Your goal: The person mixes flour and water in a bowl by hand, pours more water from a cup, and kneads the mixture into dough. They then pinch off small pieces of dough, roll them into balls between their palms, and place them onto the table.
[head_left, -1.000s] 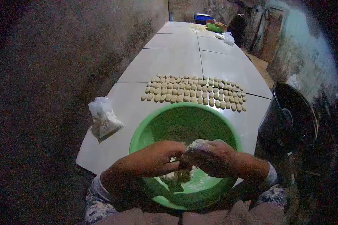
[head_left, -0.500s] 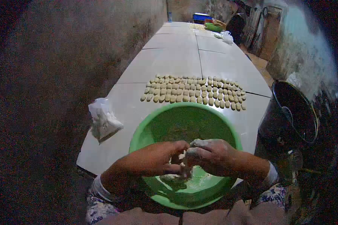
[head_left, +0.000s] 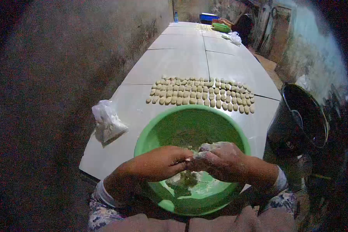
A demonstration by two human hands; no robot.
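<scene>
Over the wide green basin (head_left: 143, 145), my left hand (head_left: 164, 163) and my right hand (head_left: 224, 160) meet, fingertips touching. Both are closed, with the fingers pinched together around a bit of pale dough, mostly hidden between them. White flour coats the knuckles of my right hand. Below them, a lumpy mass of floury dough (head_left: 185, 179) lies in the basin, with white smears on the wall beside it. Beyond the far rim, small oval dough pieces (head_left: 199, 94) lie in several rows on the white table (head_left: 178, 62).
A plastic bag of white powder (head_left: 108, 123) stands left of the basin. A large black bucket (head_left: 284, 127) is at the right, beside the table. At the far end are a smaller green basin (head_left: 221, 28), a blue crate (head_left: 208, 18), a white bag (head_left: 234, 38) and a person in dark clothing (head_left: 244, 28).
The fingers of my left hand, spread apart with pale bits on them before, have closed against my right hand. More of the dough in the basin shows. The view has shifted slightly.
</scene>
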